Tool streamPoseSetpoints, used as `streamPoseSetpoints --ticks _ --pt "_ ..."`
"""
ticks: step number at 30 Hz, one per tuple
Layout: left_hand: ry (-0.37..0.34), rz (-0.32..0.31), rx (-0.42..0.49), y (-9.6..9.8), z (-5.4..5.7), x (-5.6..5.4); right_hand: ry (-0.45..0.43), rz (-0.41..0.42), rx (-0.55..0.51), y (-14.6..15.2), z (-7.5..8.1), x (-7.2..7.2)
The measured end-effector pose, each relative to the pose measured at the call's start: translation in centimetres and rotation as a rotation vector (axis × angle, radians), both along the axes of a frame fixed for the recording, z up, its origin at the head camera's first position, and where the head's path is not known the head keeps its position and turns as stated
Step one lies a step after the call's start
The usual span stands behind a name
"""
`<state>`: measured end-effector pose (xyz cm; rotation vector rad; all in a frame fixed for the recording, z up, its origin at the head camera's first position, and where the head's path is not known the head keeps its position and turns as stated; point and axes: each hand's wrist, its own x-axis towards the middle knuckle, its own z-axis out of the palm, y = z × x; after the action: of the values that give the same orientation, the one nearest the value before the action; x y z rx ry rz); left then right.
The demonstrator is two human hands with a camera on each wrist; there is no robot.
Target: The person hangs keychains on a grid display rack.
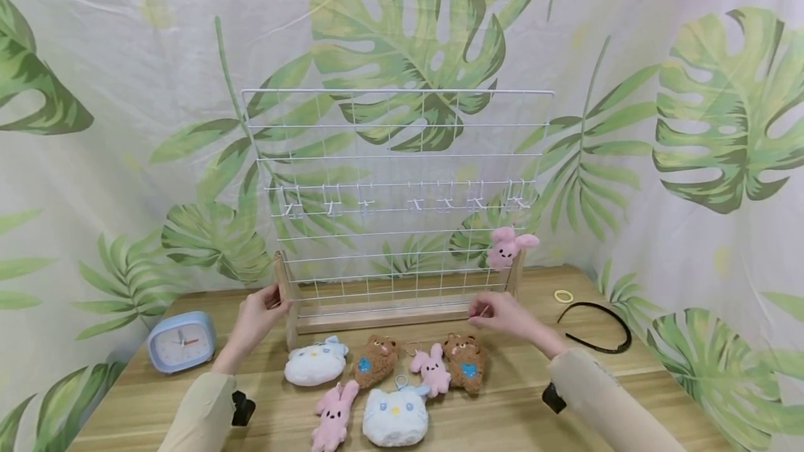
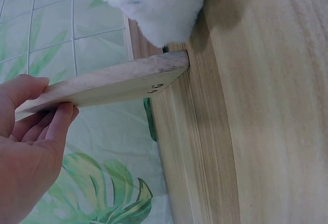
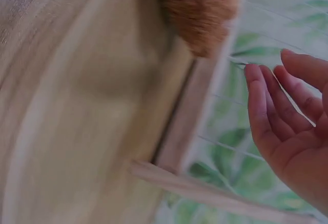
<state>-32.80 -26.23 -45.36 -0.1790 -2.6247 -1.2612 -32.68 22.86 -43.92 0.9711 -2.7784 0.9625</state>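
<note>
My left hand (image 1: 259, 316) pinches the wooden side post (image 1: 285, 298) of a white wire grid rack (image 1: 402, 234); in the left wrist view the thumb lies on one face of the post (image 2: 102, 83) and the fingers on the other. My right hand (image 1: 502, 314) is in front of the rack's lower right part, fingers loosely bent with nothing between them. Close below it lies a brown bear plush keychain (image 1: 465, 363). A pink rabbit plush (image 1: 504, 248) hangs at the rack's right side, above this hand. Several white hooks (image 1: 415, 204) sit in a row across the grid.
Before the rack lie another brown bear (image 1: 375, 360), two pink rabbits (image 1: 335, 416) and two white cat plushes (image 1: 396, 418). A blue clock (image 1: 182, 342) stands at the left. At the right are a black headband (image 1: 628, 330) and a yellow ring (image 1: 563, 296). A leaf-print cloth hangs behind.
</note>
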Motion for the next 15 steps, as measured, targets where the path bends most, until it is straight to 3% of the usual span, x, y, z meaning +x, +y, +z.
streamPoseSetpoints --ticks 8,9,15 --pt "0.001 0.007 -0.016 -0.2 -0.3 0.0 0.021 0.018 0.137 -2.0 -3.0 -2.7" --pt "0.002 0.006 -0.018 -0.2 -0.3 0.0 0.047 0.038 0.152 -1.6 -5.0 -4.4" --pt "-0.001 0.000 -0.015 -0.2 -0.1 -0.1 0.014 0.015 0.167 -2.9 -5.8 -4.6"
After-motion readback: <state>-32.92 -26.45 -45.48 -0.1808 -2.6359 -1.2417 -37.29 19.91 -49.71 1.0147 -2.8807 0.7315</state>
